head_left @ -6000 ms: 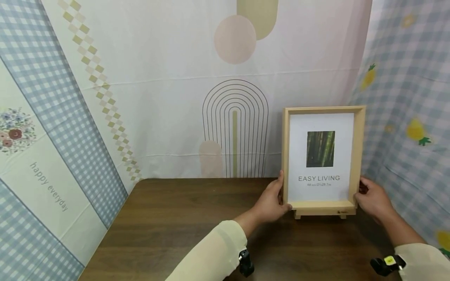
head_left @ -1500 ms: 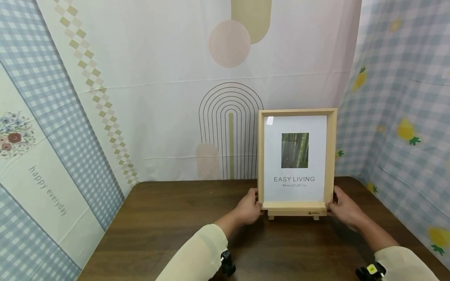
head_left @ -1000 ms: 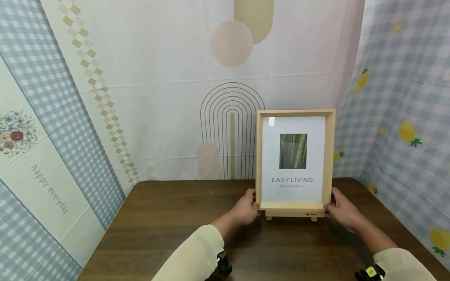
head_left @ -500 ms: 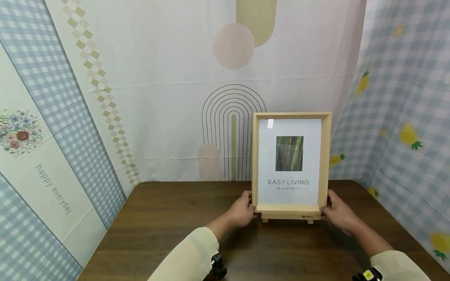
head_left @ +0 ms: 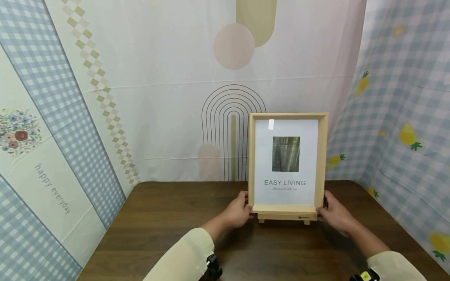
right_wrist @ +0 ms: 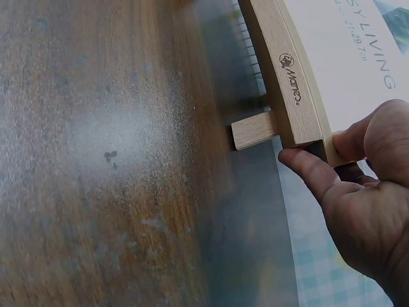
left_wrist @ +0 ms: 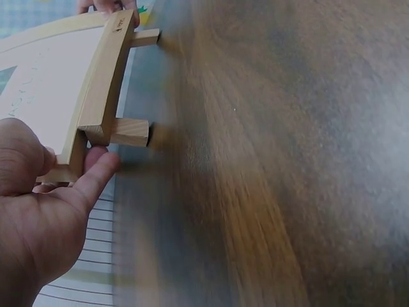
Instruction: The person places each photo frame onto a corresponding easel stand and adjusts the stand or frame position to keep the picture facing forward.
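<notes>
A pale wooden picture frame (head_left: 321,164) stands upright on a small wooden easel (head_left: 281,217), right of the middle in the head view. Behind its glass are a bamboo photo and the printed words "EASY LIVING". My left hand (head_left: 237,210) grips the frame's lower left corner, thumb on the front and fingers around the side and underneath. At the lower right corner, my right hand (head_left: 334,212) holds it the same way. In the right wrist view one finger (right_wrist: 307,166) reaches the end of the easel's ledge. Short easel legs (left_wrist: 131,132) point down to the tabletop.
The dark wooden table (head_left: 168,218) extends to the left and in front of the frame. A pale patterned cloth (head_left: 168,125) hangs along its back edge. Checked cloth with pineapples (head_left: 404,187) closes off the right side, and another checked cloth (head_left: 59,117) the left.
Both hands have moved the frame and easel leftward from near the right cloth, with a slight further shift left over the last second. The grip on both lower corners stays.
</notes>
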`<state>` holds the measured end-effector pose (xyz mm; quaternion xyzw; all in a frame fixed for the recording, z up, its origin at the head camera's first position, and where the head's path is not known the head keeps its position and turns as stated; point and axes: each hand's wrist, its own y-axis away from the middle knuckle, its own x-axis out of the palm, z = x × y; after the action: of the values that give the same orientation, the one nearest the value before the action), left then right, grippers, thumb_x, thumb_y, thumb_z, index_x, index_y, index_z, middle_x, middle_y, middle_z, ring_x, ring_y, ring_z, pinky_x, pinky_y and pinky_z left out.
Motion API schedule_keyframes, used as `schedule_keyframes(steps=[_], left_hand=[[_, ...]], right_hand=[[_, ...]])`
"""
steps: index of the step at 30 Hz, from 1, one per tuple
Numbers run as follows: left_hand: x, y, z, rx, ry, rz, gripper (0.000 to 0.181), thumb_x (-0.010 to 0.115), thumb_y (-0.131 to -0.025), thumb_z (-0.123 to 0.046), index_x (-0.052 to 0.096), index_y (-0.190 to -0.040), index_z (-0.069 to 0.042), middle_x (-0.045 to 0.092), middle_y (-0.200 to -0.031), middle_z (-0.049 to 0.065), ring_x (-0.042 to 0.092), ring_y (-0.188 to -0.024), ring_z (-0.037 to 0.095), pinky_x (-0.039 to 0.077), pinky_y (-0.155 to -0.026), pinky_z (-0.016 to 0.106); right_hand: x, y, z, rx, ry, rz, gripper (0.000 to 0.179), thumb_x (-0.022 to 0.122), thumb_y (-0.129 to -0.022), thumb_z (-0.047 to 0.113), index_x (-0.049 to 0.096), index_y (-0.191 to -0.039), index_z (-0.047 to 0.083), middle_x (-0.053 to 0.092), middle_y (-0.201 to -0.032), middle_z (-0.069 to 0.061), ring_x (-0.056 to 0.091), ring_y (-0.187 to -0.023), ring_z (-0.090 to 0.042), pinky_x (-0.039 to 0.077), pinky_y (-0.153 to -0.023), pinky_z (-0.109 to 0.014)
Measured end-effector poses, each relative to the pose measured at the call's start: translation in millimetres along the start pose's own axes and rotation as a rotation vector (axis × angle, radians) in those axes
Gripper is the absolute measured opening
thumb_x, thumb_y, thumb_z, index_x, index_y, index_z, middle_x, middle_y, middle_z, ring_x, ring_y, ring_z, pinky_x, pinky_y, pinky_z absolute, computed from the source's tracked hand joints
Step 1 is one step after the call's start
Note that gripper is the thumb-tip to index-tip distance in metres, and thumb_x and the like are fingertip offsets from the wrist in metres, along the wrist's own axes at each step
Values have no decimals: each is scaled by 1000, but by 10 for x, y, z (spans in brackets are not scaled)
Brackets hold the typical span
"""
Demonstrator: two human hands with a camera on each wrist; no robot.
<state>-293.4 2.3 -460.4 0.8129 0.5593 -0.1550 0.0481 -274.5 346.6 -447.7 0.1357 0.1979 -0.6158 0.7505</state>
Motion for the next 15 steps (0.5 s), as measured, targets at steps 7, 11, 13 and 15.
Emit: schedule_keyframes(steps=[7,11,13,15], left_hand=[[-47,22,13,-3,-21,7,37,44,-106,3,34,-141,10,52,-133,32,67,-104,35,61,-82,36],[-65,25,38,4,-23,14,37,43,-106,4,33,-142,11,51,-134,33,66,-106,35,61,-81,35],[-72,24,46,4,-16,11,37,43,-106,5,34,-141,10,51,-135,33,66,-107,37,61,-82,36],[-81,22,51,-5,-2,7,37,44,-106,5,34,-141,9,50,-136,33,65,-109,39,61,-83,38]], right_hand=[[35,5,28,5,3,5,60,41,-105,-5,6,-154,-11,37,-135,-43,56,-116,-51,59,-85,-48],[61,8,43,17,6,6,61,41,-105,-5,6,-155,-9,36,-137,-42,55,-118,-52,59,-86,-48],[68,5,46,12,6,8,62,41,-106,-4,5,-156,-8,35,-138,-43,54,-119,-53,59,-86,-49],[74,-2,46,7,4,9,63,42,-106,-4,4,-156,-8,35,-138,-42,53,-119,-53,59,-87,-49]])
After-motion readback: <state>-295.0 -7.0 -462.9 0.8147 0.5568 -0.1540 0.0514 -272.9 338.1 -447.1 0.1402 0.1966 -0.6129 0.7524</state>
